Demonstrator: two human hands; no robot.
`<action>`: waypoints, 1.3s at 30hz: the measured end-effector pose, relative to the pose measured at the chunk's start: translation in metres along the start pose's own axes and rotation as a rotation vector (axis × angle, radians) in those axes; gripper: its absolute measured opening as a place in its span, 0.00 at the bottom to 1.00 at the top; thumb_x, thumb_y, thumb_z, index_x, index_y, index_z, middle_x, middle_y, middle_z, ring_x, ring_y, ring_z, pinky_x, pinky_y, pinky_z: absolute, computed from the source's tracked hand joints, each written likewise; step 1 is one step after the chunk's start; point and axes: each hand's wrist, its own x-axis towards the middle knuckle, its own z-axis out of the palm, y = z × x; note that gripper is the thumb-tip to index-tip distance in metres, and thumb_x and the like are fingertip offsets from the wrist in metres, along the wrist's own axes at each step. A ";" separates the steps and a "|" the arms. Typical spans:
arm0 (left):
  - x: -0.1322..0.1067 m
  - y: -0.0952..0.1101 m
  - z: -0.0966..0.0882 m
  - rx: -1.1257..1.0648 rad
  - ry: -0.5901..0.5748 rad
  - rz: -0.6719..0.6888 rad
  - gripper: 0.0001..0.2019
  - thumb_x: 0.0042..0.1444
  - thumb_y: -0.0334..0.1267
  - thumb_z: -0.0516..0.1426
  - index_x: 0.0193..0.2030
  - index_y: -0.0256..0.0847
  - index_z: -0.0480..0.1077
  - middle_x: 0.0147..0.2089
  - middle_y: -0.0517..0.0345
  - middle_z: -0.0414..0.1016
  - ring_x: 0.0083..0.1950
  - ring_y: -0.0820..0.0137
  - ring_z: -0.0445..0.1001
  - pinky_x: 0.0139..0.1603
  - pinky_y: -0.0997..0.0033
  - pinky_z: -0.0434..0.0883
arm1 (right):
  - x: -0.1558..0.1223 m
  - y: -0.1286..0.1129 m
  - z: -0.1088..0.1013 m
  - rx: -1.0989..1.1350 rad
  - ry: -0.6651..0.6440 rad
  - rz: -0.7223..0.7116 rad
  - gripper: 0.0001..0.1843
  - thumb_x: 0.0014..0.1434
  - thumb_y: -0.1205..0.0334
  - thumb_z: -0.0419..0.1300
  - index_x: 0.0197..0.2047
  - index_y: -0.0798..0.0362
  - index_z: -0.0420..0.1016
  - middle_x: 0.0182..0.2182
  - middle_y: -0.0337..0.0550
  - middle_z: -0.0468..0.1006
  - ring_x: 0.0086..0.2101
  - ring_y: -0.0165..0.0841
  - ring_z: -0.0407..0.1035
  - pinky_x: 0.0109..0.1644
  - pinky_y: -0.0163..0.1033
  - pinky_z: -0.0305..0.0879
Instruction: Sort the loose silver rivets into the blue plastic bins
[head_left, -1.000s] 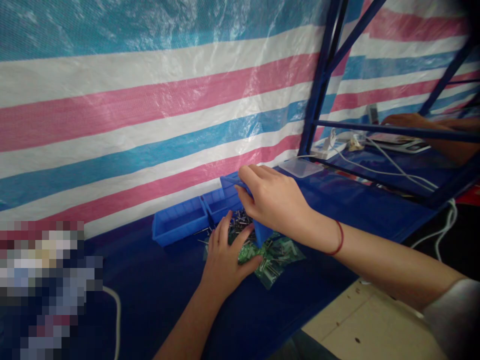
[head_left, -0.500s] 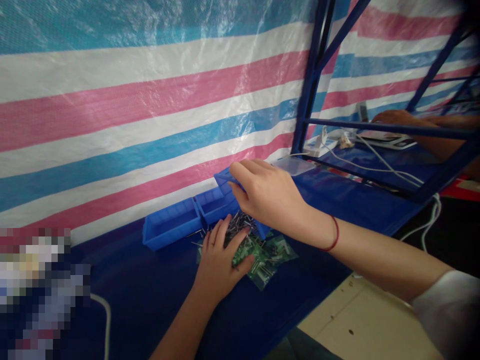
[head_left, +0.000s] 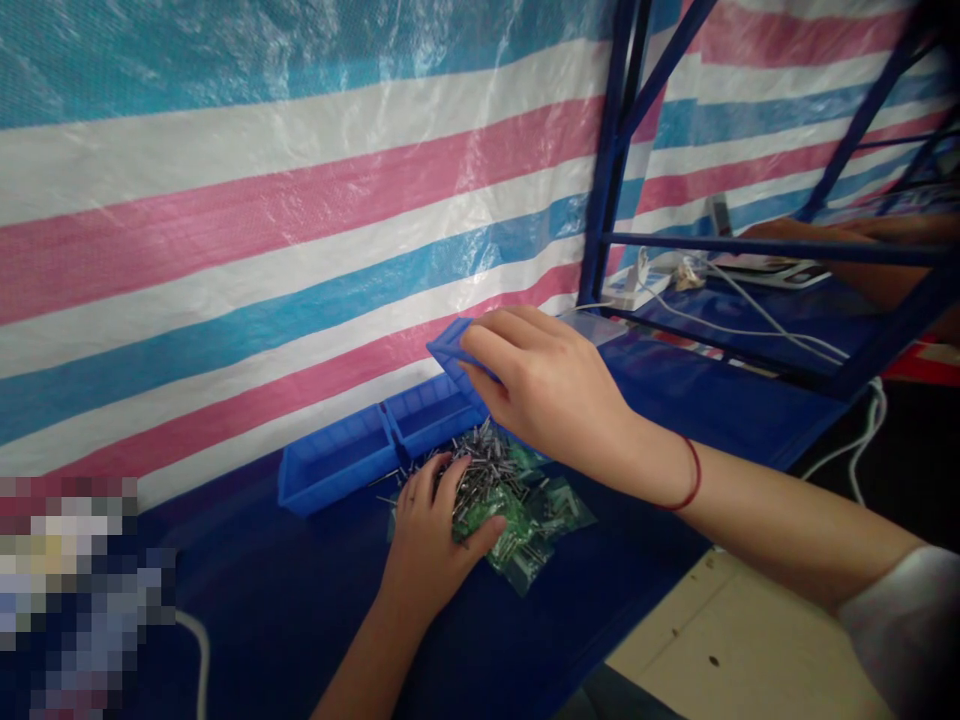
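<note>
My right hand (head_left: pixel 559 395) grips the rim of a small blue plastic bin (head_left: pixel 448 340), which is tilted and raised above the tabletop; much of the bin is hidden behind the fingers. Below it lies a heap of thin metal pins or screws (head_left: pixel 491 458), too small to name surely, on top of small green-tinted clear bags (head_left: pixel 525 570). With its fingers spread, my left hand (head_left: pixel 427 535) rests against the near left side of this heap. Two open blue bins, one left (head_left: pixel 337 462) and one right (head_left: pixel 435 412), stand side by side behind the heap.
A striped plastic sheet (head_left: pixel 300 270) hangs behind the blue-covered table (head_left: pixel 300 600). A blue metal frame (head_left: pixel 596 210) rises at the right. Beyond it are a power strip (head_left: pixel 637 288), white cables and another person's arm (head_left: pixel 862 250). A white cable (head_left: pixel 201 650) lies at left.
My right hand has lifted the tilted bin slightly, and more of the metal heap shows beneath it. My left hand's fingers have drawn back a little toward me. The camera view has shifted slightly.
</note>
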 end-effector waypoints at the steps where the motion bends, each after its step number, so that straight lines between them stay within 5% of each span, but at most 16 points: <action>1: 0.000 0.000 -0.001 -0.012 0.003 -0.005 0.28 0.56 0.50 0.55 0.61 0.42 0.58 0.62 0.45 0.60 0.63 0.55 0.60 0.61 0.49 0.60 | 0.000 0.001 -0.001 0.000 0.011 0.003 0.10 0.60 0.70 0.49 0.40 0.53 0.70 0.38 0.47 0.74 0.40 0.37 0.62 0.37 0.39 0.55; 11: 0.002 0.002 -0.007 -0.148 0.126 -0.047 0.20 0.61 0.38 0.52 0.60 0.41 0.57 0.59 0.47 0.61 0.62 0.62 0.61 0.62 0.58 0.61 | 0.009 0.027 -0.010 -0.052 0.132 0.144 0.11 0.63 0.64 0.46 0.41 0.54 0.69 0.38 0.49 0.72 0.42 0.41 0.62 0.41 0.42 0.56; 17: 0.003 0.001 -0.006 -0.139 0.182 -0.031 0.19 0.61 0.35 0.51 0.59 0.42 0.58 0.57 0.47 0.61 0.60 0.60 0.62 0.61 0.55 0.62 | 0.011 0.112 0.056 -0.010 0.189 0.554 0.15 0.62 0.57 0.47 0.46 0.57 0.66 0.35 0.51 0.73 0.36 0.41 0.67 0.36 0.41 0.57; 24: 0.002 -0.001 -0.008 -0.106 0.112 -0.059 0.18 0.60 0.35 0.51 0.58 0.43 0.59 0.57 0.47 0.61 0.59 0.60 0.63 0.60 0.54 0.64 | -0.022 0.172 0.127 0.078 -0.166 0.956 0.16 0.58 0.54 0.49 0.41 0.56 0.69 0.36 0.55 0.77 0.38 0.43 0.70 0.37 0.40 0.59; 39: -0.005 -0.003 -0.015 -0.031 0.089 -0.079 0.19 0.57 0.41 0.55 0.56 0.48 0.64 0.58 0.47 0.63 0.58 0.56 0.65 0.56 0.51 0.68 | -0.038 0.184 0.148 0.110 -0.511 0.779 0.13 0.52 0.55 0.52 0.32 0.55 0.72 0.30 0.50 0.77 0.32 0.41 0.72 0.31 0.37 0.59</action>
